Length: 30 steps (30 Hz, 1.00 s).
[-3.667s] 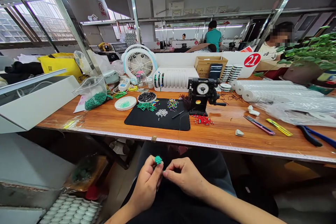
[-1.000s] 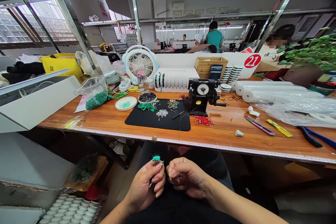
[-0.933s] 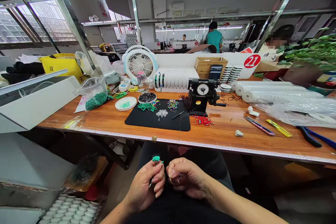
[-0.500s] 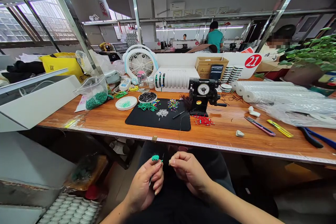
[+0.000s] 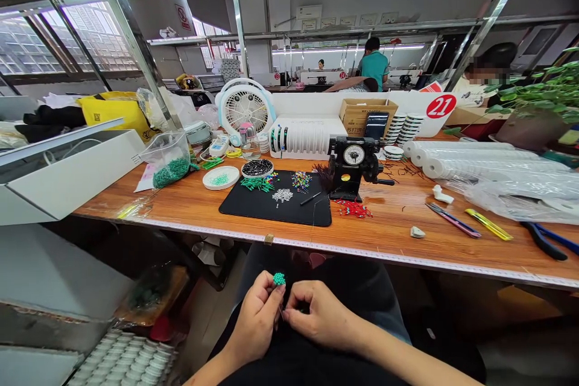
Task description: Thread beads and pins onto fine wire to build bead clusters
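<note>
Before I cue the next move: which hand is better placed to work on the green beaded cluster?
Probably the right hand: its pinched fingertips sit just beside the green beaded cluster, while the left hand is occupied holding that cluster.

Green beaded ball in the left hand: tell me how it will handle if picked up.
The green beaded ball probably weighs little for its size, since the left hand pinches it with fingertips alone. Its rounded shape would likely roll if set down.
</note>
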{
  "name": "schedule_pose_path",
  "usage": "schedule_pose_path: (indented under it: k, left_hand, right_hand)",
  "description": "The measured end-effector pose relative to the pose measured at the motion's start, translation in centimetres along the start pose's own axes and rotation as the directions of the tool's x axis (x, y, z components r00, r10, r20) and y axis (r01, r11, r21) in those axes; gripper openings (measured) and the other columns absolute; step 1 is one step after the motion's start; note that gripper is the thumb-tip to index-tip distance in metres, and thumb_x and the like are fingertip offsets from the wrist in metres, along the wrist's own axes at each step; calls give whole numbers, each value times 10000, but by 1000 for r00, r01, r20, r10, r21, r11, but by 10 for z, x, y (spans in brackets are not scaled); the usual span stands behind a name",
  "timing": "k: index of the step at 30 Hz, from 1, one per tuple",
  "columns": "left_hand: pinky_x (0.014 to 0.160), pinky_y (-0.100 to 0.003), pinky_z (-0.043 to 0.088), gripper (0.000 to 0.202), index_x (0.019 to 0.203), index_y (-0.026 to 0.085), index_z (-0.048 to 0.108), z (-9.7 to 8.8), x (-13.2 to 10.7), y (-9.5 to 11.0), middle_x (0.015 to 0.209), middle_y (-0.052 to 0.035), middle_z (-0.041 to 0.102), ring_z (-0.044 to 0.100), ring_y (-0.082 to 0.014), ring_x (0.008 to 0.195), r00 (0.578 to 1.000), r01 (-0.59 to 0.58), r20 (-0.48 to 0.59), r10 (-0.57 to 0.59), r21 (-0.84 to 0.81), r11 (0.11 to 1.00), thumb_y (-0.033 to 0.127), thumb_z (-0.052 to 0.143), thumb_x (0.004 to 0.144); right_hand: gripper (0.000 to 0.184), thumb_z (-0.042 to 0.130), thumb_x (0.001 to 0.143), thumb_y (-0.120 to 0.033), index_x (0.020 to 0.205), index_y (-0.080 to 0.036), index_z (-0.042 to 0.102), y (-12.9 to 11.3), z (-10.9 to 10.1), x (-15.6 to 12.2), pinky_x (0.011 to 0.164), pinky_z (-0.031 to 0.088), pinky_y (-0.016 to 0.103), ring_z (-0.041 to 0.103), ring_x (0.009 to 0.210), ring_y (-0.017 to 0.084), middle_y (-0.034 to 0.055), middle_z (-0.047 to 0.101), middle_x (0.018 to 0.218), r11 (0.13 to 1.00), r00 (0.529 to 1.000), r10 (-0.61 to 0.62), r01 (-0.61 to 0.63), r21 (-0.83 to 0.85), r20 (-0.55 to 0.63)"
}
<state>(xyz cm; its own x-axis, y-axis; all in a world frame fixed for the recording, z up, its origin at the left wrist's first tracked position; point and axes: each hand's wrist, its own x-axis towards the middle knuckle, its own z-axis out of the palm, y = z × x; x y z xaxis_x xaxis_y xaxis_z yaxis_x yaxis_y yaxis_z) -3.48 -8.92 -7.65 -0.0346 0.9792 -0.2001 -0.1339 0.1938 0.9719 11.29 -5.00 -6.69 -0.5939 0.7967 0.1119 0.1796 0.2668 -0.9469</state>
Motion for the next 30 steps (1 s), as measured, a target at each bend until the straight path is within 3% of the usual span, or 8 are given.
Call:
schedule_pose_path:
  k: [4, 5, 7, 10, 15, 19, 25, 30]
  left_hand:
    - [423, -177, 294, 181, 773, 197, 454, -8, 7, 9, 552, 81, 349, 315, -57, 466, 964, -134, -251, 85, -186, 973, 344, 544, 828]
    - [454, -182, 333, 157, 788, 198, 462, -9, 8, 12, 570, 75, 369, 346, -62, 492, 960, -153, -265, 90, -229, 961, 321, 550, 827]
    - [537, -213, 406, 133, 783, 189, 478, -10, 8, 18, 605, 56, 431, 417, -75, 547, 986, -91, -163, 43, -304, 948, 283, 564, 818]
    - [629, -277, 453, 127, 765, 167, 502, -4, 4, 20, 672, 16, 527, 496, -97, 595, 993, 94, 100, -64, -343, 935, 257, 584, 801]
    - [617, -263, 452, 146, 792, 147, 519, 4, 1, 10, 693, -29, 609, 562, -112, 599, 941, 170, 332, -67, -292, 941, 281, 574, 816]
    - [560, -288, 475, 162, 833, 164, 495, 4, 2, 4, 523, 53, 499, 513, -98, 474, 956, 158, 288, -62, -323, 933, 313, 559, 825]
    - [525, -292, 491, 185, 875, 167, 479, 4, 2, 0, 521, 73, 454, 496, -90, 448, 951, 137, 303, -59, -243, 960, 343, 528, 841]
    - [542, -280, 485, 155, 805, 173, 453, 5, 0, 3, 561, 63, 462, 496, -85, 488, 966, 121, 253, -43, -298, 947, 308, 510, 854]
  right_hand:
    - [129, 633, 659, -116, 552, -141, 565, -3, -7, -5, 515, 309, 204, 439, 546, 89, -42, 493, 553, 988, 984, -88, 67, 137, 155]
    - [146, 645, 672, -153, 550, -140, 567, -4, -9, -5, 514, 310, 208, 436, 541, 90, -40, 489, 545, 979, 980, -93, 58, 197, 173]
    - [181, 644, 717, -234, 571, -140, 592, -6, -12, -3, 515, 319, 215, 437, 534, 93, -31, 501, 545, 958, 993, -49, 16, 287, 109]
    - [224, 614, 770, -318, 638, -139, 628, -10, -12, 2, 527, 364, 229, 478, 540, 108, -6, 546, 582, 941, 988, 94, -47, 336, -126]
    - [272, 604, 771, -403, 716, -136, 617, -15, -6, 9, 465, 407, 255, 502, 435, 130, -17, 526, 494, 876, 986, 158, -114, 469, -55]
    - [209, 641, 753, -327, 679, -133, 663, -14, -8, 7, 582, 407, 241, 520, 599, 129, 19, 606, 633, 952, 965, 145, -76, 297, -217]
    - [189, 632, 753, -319, 708, -141, 679, -12, -6, 7, 618, 420, 255, 546, 647, 154, 34, 639, 685, 955, 972, 157, -104, 279, -175]
    - [189, 635, 753, -316, 707, -138, 678, -9, -6, 7, 605, 402, 256, 528, 637, 148, 32, 625, 678, 961, 970, 140, -86, 263, -197]
